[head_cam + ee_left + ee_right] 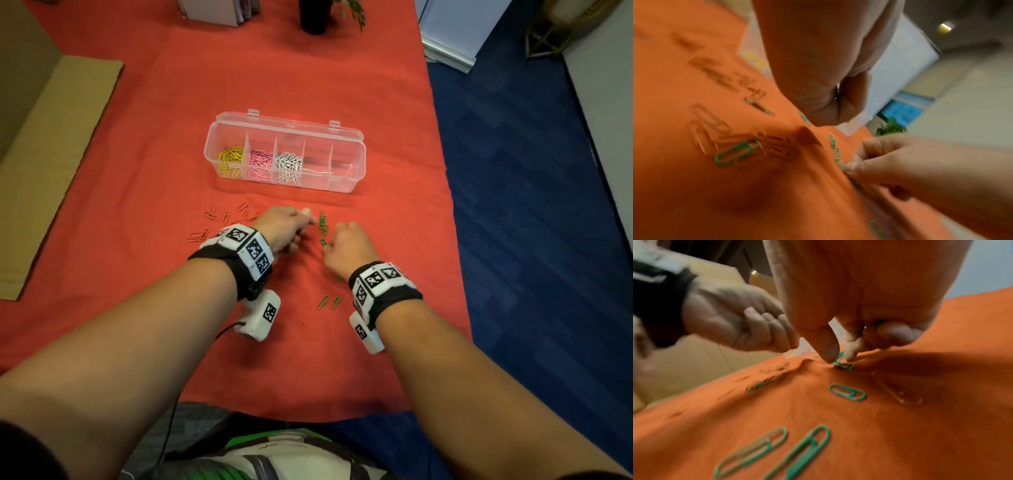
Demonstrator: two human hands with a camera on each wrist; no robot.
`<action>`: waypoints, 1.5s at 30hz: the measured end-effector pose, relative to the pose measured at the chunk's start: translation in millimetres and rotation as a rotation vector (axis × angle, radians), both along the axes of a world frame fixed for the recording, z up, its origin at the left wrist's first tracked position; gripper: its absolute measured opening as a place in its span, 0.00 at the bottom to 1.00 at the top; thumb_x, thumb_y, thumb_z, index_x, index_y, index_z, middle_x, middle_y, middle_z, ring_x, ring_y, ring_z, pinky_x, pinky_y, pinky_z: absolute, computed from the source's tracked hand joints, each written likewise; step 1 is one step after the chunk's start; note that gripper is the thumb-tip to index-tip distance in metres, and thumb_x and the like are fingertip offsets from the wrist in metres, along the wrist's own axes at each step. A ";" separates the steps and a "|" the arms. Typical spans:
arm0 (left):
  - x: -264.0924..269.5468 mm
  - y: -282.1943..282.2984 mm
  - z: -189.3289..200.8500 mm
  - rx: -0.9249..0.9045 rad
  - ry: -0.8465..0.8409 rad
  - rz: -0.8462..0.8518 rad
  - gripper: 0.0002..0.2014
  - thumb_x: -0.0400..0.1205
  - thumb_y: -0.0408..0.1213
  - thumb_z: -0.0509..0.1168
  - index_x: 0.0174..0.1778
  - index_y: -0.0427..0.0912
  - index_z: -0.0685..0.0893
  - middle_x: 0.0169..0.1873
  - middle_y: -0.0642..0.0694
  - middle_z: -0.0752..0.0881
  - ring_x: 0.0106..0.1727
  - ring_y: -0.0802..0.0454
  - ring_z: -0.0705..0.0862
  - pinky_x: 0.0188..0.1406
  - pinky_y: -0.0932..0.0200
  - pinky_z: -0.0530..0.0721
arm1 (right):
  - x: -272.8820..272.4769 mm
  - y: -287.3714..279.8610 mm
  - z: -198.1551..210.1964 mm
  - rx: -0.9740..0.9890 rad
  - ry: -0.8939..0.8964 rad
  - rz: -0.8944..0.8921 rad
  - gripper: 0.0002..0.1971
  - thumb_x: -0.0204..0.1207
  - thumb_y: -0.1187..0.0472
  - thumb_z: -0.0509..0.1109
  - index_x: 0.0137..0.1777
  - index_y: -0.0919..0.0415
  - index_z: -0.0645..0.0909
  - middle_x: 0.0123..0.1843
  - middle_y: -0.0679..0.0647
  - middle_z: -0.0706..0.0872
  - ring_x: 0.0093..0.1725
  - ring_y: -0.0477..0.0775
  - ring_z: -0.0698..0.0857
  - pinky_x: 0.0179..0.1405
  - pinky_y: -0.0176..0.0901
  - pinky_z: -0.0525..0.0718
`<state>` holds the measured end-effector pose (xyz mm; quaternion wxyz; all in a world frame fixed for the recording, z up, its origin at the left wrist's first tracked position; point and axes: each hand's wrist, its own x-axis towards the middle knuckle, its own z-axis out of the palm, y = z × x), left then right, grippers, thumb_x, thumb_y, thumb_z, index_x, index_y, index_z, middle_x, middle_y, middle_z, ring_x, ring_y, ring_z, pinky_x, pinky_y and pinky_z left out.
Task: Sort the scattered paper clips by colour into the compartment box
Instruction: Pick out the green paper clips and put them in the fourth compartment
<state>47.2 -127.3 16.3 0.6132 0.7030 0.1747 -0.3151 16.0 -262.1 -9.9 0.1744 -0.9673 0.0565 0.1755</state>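
green clips [323,229] on red cloth [376,359] between hands – picking-up step. right hand [346,248] pinches one; left hand [286,230] curled, can't tell if holding. next – carry to empty slot in box [358,161].

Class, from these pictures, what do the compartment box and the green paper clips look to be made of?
Compartment box: clear, glossy hard plastic, probably; the sorted clips and red cloth show through its walls.
Green paper clips: bent wire with a smooth, matte green coating, likely plastic over metal; the core is not visible, so that is a guess.
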 end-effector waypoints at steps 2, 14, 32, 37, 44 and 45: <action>3.9 -2.4 -3.1 0.285 -0.198 -0.157 0.16 0.83 0.49 0.57 0.38 0.46 0.85 0.24 0.49 0.74 0.21 0.53 0.72 0.22 0.65 0.69 | -4.1 2.9 -1.4 -0.064 -0.044 0.067 0.15 0.74 0.62 0.62 0.60 0.66 0.74 0.61 0.65 0.77 0.61 0.68 0.78 0.62 0.54 0.76; 23.1 -32.4 -22.8 0.907 -0.559 -0.488 0.13 0.74 0.44 0.67 0.47 0.38 0.87 0.49 0.36 0.87 0.54 0.36 0.84 0.50 0.50 0.82 | 4.3 -41.4 9.9 0.616 0.098 -0.404 0.13 0.77 0.71 0.58 0.55 0.58 0.80 0.32 0.46 0.72 0.32 0.47 0.73 0.29 0.35 0.72; 5.6 19.3 3.5 -0.109 -0.110 0.149 0.04 0.62 0.34 0.60 0.22 0.45 0.73 0.18 0.51 0.73 0.21 0.54 0.66 0.18 0.67 0.60 | 19.1 2.3 5.9 0.196 0.123 -0.169 0.10 0.77 0.55 0.62 0.47 0.61 0.80 0.54 0.63 0.86 0.56 0.62 0.83 0.56 0.47 0.79; -9.4 49.1 12.1 -0.479 0.017 0.321 0.06 0.56 0.31 0.52 0.25 0.43 0.64 0.21 0.46 0.73 0.21 0.53 0.64 0.20 0.66 0.60 | 15.1 20.7 1.7 -0.070 -0.031 0.007 0.19 0.77 0.56 0.64 0.61 0.68 0.76 0.63 0.66 0.79 0.63 0.68 0.79 0.63 0.51 0.77; -9.9 65.9 11.3 -0.398 0.220 0.413 0.14 0.66 0.24 0.49 0.38 0.41 0.77 0.27 0.44 0.78 0.23 0.53 0.73 0.21 0.69 0.74 | 24.1 25.3 8.5 0.174 0.112 -0.103 0.10 0.78 0.66 0.57 0.54 0.65 0.79 0.54 0.64 0.83 0.54 0.63 0.81 0.56 0.49 0.77; -8.9 66.0 12.2 -0.369 0.256 0.393 0.15 0.70 0.24 0.47 0.40 0.39 0.78 0.30 0.43 0.80 0.26 0.53 0.76 0.22 0.67 0.78 | 24.7 22.9 10.9 0.322 0.135 -0.189 0.07 0.75 0.67 0.59 0.44 0.61 0.79 0.43 0.60 0.83 0.42 0.59 0.81 0.43 0.47 0.79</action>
